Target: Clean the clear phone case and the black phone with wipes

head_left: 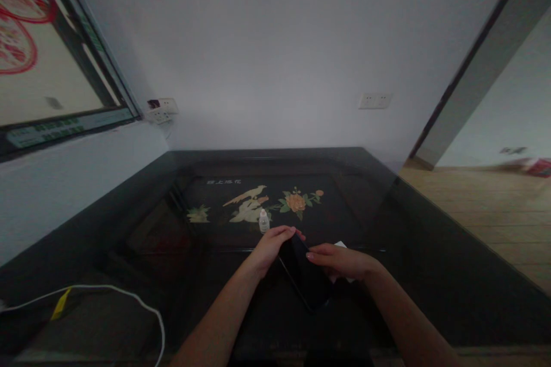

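Observation:
A dark smartphone is held tilted over the black table, its screen facing up. My left hand grips its upper left end, thumb along the edge. On the phone's right edge, my right hand is closed with the thumb on top; its other fingers are mostly hidden beneath. Behind the right hand a piece of white paper or cloth peeks out; whether that hand touches it I cannot tell. Just beyond my left hand a small clear bottle with a pale cap stands upright.
The glossy black table carries a bird-and-flower picture and meets the wall at the back. A white cable with a yellow tag lies at the front left. Wall sockets sit above the table; a window is at left.

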Available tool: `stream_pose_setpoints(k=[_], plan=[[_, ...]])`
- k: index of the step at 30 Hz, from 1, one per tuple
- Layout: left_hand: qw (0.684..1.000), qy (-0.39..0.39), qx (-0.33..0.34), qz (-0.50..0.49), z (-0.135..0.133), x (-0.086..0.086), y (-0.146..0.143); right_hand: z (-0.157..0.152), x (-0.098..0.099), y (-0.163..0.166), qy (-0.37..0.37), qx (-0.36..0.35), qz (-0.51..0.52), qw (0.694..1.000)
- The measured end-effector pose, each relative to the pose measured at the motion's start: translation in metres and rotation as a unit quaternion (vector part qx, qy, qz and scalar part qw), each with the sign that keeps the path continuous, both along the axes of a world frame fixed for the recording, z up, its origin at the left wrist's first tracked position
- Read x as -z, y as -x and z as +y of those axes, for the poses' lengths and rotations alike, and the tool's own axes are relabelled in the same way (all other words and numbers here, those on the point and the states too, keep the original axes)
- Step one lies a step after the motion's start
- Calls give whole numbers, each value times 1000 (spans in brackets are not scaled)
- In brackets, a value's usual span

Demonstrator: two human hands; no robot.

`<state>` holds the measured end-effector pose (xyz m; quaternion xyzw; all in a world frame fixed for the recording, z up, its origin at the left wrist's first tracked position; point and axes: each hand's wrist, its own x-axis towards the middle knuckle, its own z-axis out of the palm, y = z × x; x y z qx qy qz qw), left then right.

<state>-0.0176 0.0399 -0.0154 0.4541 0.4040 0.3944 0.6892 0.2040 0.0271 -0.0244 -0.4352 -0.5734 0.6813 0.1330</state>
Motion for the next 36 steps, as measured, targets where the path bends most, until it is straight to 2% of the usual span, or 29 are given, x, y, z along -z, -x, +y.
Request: stream_pose_setpoints(k=[4, 14, 19, 25, 36], plan=[[998, 62, 24, -12, -1, -4, 5, 0, -3, -3, -16, -11, -11, 1000], [991, 114, 47, -54, 5, 4, 13, 0, -12, -4, -14, -27, 1, 1000], [996, 81, 19, -32, 3, 4, 8, 1, -10, -3, -31, -7, -3, 1000], [995, 53, -40, 72, 0, 6, -3, 3, -9, -2, -24, 2, 17, 1000], [998, 51, -12, 21, -2, 2, 1, 1, -11, -1, -14, -7, 11, 1000]])
